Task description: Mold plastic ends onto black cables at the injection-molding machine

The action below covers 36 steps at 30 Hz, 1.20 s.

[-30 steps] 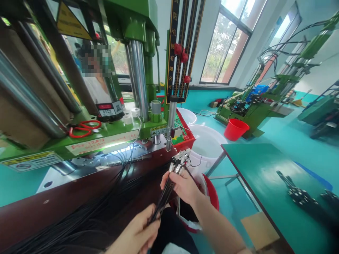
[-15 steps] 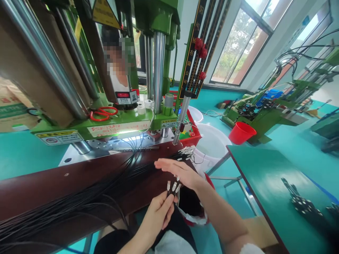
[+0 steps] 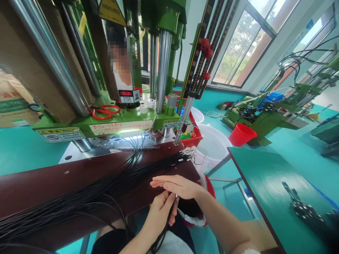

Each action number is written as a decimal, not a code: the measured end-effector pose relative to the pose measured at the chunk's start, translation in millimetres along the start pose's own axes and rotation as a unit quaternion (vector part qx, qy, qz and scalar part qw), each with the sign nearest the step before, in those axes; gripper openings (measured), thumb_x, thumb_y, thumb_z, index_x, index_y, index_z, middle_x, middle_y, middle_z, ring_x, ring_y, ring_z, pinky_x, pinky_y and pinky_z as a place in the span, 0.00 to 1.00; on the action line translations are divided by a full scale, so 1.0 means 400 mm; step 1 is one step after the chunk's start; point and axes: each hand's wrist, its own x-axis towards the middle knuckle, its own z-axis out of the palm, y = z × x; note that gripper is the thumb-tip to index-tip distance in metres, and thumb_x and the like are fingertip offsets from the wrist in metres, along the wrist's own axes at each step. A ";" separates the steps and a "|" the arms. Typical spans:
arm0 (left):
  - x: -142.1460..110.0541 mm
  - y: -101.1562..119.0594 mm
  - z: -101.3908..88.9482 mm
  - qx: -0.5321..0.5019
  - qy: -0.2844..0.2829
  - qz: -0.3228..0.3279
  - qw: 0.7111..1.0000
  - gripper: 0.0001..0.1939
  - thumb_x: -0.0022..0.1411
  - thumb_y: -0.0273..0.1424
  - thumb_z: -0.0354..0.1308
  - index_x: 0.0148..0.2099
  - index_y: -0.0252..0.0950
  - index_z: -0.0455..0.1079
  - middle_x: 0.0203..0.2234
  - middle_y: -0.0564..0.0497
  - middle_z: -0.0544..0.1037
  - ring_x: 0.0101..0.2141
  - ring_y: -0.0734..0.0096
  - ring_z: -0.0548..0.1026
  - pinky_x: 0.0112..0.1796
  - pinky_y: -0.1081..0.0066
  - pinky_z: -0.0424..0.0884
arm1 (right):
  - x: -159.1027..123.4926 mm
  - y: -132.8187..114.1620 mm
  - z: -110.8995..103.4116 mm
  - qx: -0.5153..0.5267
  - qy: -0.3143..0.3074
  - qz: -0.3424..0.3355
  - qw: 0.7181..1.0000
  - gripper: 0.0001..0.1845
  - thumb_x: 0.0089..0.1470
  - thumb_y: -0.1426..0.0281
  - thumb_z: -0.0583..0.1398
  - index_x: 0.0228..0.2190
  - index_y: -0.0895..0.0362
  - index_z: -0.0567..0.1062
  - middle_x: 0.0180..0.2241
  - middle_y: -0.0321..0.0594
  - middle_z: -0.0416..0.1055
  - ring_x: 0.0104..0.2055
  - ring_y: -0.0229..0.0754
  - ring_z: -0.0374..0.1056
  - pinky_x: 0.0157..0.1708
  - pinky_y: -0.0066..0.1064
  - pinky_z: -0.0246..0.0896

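My left hand [image 3: 160, 211] is closed round a few thin black cables [image 3: 165, 227] at the front edge of the dark brown bench [image 3: 39, 187]. Their metal tips poke up by my right hand [image 3: 176, 186], which lies flat with fingers stretched out just above them. A thick bundle of black cables [image 3: 106, 187] with metal connector ends [image 3: 186, 153] lies across the bench, a little beyond both hands.
A green press machine [image 3: 127, 116] with steel columns stands behind the bench, red scissors [image 3: 104, 111] on its ledge. A person stands behind it. White tubs [image 3: 212, 146], red buckets [image 3: 241, 134] and a green table [image 3: 275, 190] with black connectors [image 3: 304, 210] are to the right.
The large cable bundle went from my right hand onto the bench. My left hand kept a few cables and my right hand opened and came down flat over their tips.
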 end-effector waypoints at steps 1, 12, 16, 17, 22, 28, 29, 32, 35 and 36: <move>0.002 -0.003 0.001 -0.007 -0.001 0.000 1.000 0.21 0.54 0.48 0.50 0.27 0.33 0.64 0.12 0.55 0.66 0.11 0.79 0.62 0.14 0.78 0.57 | 0.000 -0.002 0.002 -0.019 -0.004 -0.004 1.000 0.24 0.60 0.63 0.47 0.57 0.55 0.56 0.54 0.45 0.62 0.55 0.40 0.58 0.52 0.38 0.56; 0.043 0.017 -0.061 -0.171 0.121 0.036 0.977 0.20 0.48 0.47 0.58 0.31 0.33 0.64 0.12 0.62 0.57 0.12 0.87 0.51 0.14 0.81 0.44 | 0.147 -0.007 -0.103 -0.332 0.040 0.034 0.942 0.21 0.61 0.70 0.42 0.55 0.58 0.57 0.52 0.45 0.63 0.54 0.39 0.59 0.51 0.35 0.55; 0.049 0.045 -0.099 -0.217 0.167 0.085 0.958 0.18 0.50 0.44 0.58 0.32 0.34 0.63 0.15 0.61 0.60 0.14 0.87 0.54 0.16 0.80 0.48 | 0.271 0.048 -0.142 -0.496 0.103 0.087 0.858 0.23 0.51 0.82 0.50 0.50 0.61 0.62 0.51 0.49 0.62 0.55 0.46 0.56 0.53 0.41 0.49; 0.048 0.048 -0.103 -0.222 0.172 0.088 0.956 0.18 0.50 0.44 0.59 0.32 0.34 0.63 0.15 0.61 0.60 0.14 0.87 0.55 0.16 0.80 0.49 | 0.295 0.057 -0.143 -0.500 0.096 0.091 0.856 0.24 0.48 0.84 0.50 0.48 0.62 0.64 0.50 0.51 0.62 0.54 0.48 0.56 0.53 0.43 0.48; 0.043 0.045 -0.111 -0.219 0.179 0.087 0.955 0.18 0.48 0.43 0.60 0.31 0.33 0.62 0.16 0.60 0.62 0.14 0.87 0.56 0.16 0.80 0.50 | 0.350 0.037 -0.141 -0.500 0.062 0.132 0.854 0.16 0.41 0.81 0.55 0.36 0.61 0.69 0.39 0.51 0.68 0.45 0.55 0.63 0.43 0.44 0.56; 0.062 0.024 -0.125 -0.207 0.138 0.044 0.968 0.20 0.44 0.44 0.62 0.27 0.33 0.62 0.11 0.63 0.57 0.10 0.89 0.50 0.13 0.81 0.42 | 0.230 -0.018 -0.158 -0.382 0.045 0.213 0.898 0.09 0.39 0.76 0.53 0.27 0.59 0.68 0.21 0.35 0.65 0.21 0.36 0.62 0.20 0.25 0.54; 0.066 0.023 -0.124 -0.202 0.129 0.042 0.970 0.20 0.44 0.44 0.62 0.27 0.33 0.62 0.10 0.63 0.57 0.10 0.89 0.50 0.13 0.81 0.43 | 0.191 -0.014 -0.150 -0.363 0.049 0.230 0.902 0.11 0.40 0.75 0.52 0.30 0.59 0.68 0.18 0.32 0.62 0.17 0.33 0.58 0.17 0.24 0.51; 0.081 0.022 -0.113 -0.189 0.098 0.029 0.977 0.20 0.44 0.44 0.62 0.26 0.33 0.61 0.09 0.63 0.57 0.10 0.88 0.52 0.13 0.81 0.44 | 0.078 0.021 -0.100 -0.226 0.108 0.250 0.935 0.20 0.46 0.73 0.49 0.44 0.58 0.64 0.14 0.25 0.53 0.11 0.29 0.46 0.11 0.21 0.43; 0.101 0.024 -0.088 -0.167 0.067 0.011 0.984 0.19 0.44 0.44 0.61 0.25 0.32 0.62 0.08 0.63 0.57 0.09 0.86 0.54 0.12 0.80 0.46 | 0.002 0.070 -0.038 0.071 0.246 0.193 0.947 0.25 0.52 0.63 0.49 0.52 0.57 0.59 0.13 0.23 0.50 0.10 0.27 0.38 0.08 0.20 0.35; 0.108 0.025 -0.078 -0.156 0.057 0.008 0.986 0.19 0.44 0.44 0.61 0.25 0.32 0.62 0.08 0.63 0.57 0.10 0.86 0.54 0.12 0.80 0.46 | -0.011 0.083 -0.020 0.145 0.284 0.163 0.934 0.27 0.53 0.59 0.50 0.53 0.57 0.58 0.12 0.23 0.51 0.09 0.27 0.37 0.08 0.20 0.34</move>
